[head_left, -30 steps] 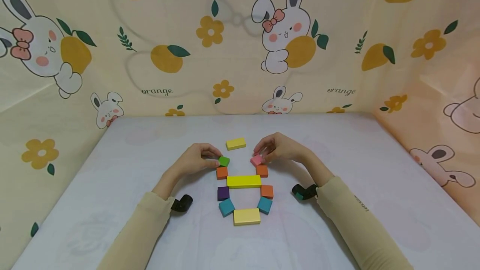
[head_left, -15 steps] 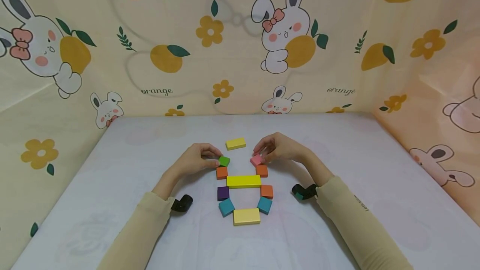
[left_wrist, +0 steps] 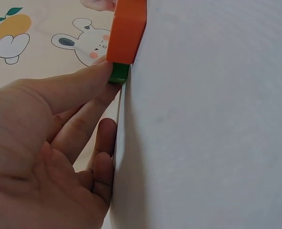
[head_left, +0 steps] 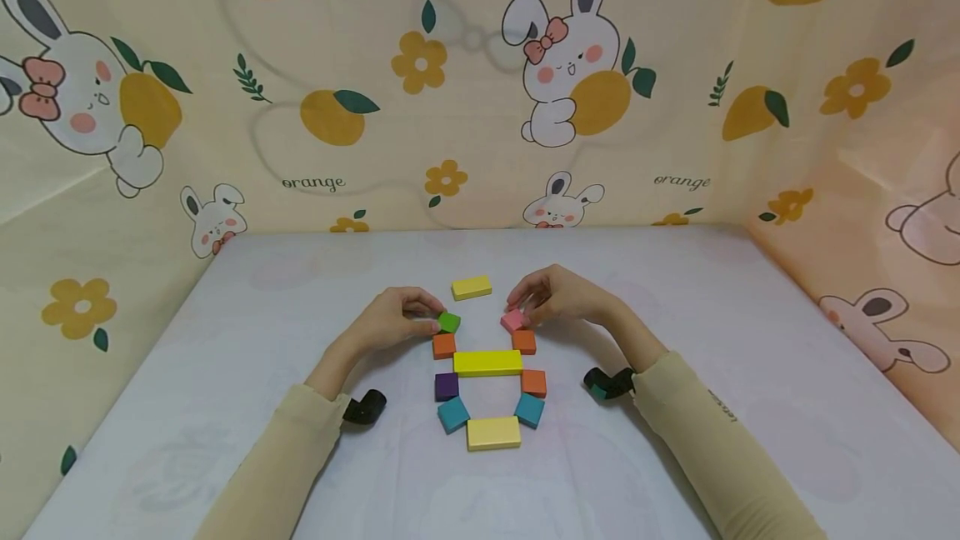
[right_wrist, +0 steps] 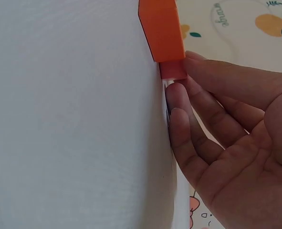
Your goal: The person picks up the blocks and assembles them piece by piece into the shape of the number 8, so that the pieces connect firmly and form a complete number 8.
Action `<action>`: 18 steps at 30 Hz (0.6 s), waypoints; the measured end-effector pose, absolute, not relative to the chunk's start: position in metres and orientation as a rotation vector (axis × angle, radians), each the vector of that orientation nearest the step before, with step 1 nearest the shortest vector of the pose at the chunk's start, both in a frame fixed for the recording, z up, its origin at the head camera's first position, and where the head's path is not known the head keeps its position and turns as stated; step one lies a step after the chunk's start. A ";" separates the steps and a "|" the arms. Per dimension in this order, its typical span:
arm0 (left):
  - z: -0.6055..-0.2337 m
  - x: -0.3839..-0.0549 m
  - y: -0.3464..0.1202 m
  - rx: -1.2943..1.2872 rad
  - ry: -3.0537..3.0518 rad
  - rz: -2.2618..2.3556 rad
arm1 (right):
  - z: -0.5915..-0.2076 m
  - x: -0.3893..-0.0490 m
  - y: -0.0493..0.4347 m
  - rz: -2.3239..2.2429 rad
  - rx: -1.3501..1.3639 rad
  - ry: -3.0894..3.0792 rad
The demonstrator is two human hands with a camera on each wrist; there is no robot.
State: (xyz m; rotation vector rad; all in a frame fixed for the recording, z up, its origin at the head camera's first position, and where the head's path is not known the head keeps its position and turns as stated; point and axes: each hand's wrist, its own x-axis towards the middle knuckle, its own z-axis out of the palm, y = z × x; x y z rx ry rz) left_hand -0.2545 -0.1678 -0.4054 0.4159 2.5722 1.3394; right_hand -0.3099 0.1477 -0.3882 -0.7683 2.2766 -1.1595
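My left hand (head_left: 393,317) pinches a green block (head_left: 449,322) between thumb and fingers at the upper left of a ring of blocks. In the left wrist view the green block (left_wrist: 119,73) shows behind an orange block (left_wrist: 127,31). Across from it, my right hand (head_left: 566,297) pinches a pink block (head_left: 513,321), which stands tilted just behind the right orange block (head_left: 523,342). The right wrist view shows the pink block (right_wrist: 173,69) at the thumb tip, partly covered by an orange block (right_wrist: 161,30). A yellow block (head_left: 471,287) lies farther back between the two hands.
A long yellow block (head_left: 487,363) spans the middle. Nearer lie a purple block (head_left: 446,387), another orange block (head_left: 533,383), two teal blocks (head_left: 453,415) and a pale yellow block (head_left: 493,433). A white cloth (head_left: 630,473) covers the table; a printed backdrop (head_left: 465,107) stands behind.
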 end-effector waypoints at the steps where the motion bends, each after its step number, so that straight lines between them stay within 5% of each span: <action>1: -0.405 -0.255 -0.168 0.415 2.574 1.338 | -0.388 -0.310 0.148 -1.161 -0.767 2.275; 18: -0.406 -0.255 -0.167 0.403 2.578 1.329 | -0.387 -0.308 0.147 -1.150 -0.751 2.313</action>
